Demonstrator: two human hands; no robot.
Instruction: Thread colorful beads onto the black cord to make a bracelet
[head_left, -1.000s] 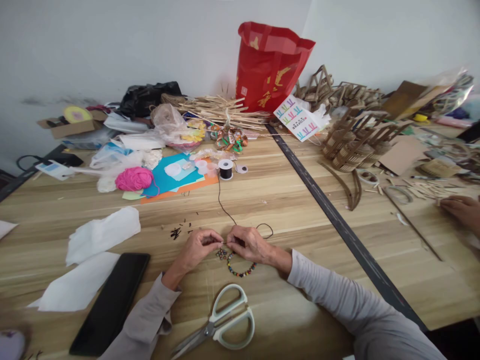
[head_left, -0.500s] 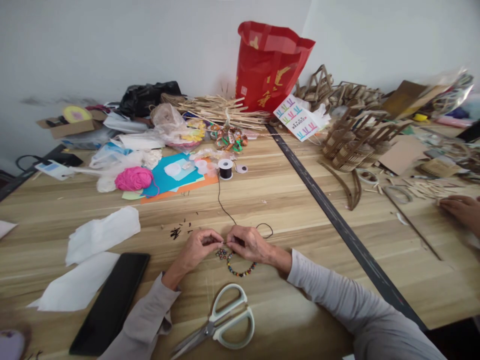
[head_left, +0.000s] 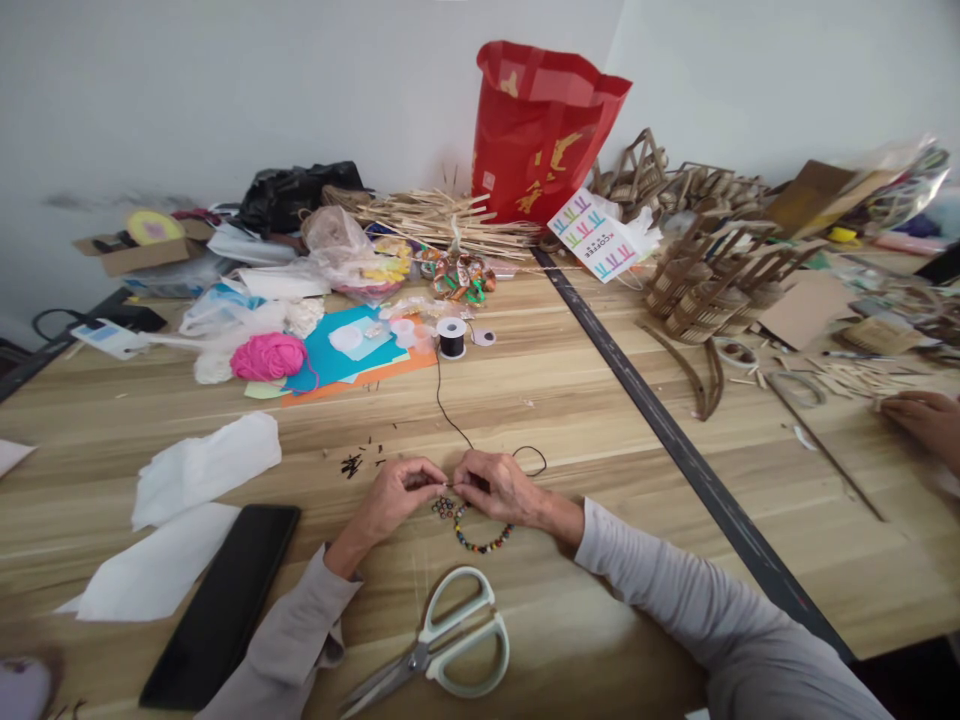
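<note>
My left hand (head_left: 394,495) and right hand (head_left: 499,488) nearly meet, fingers of each pinched together; what's between, too small to tell. Beaded string (head_left: 482,549) on desk (head_left: 600,610), just by my right hand, loose beads (head_left: 442,507) beside it. Black cord (head_left: 447,415) runs from spool (head_left: 451,345) toward right hand.

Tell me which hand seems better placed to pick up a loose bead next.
Probably the left hand: its fingertips are right beside the loose beads, while the right hand is slightly farther away, by the beaded string.
</note>
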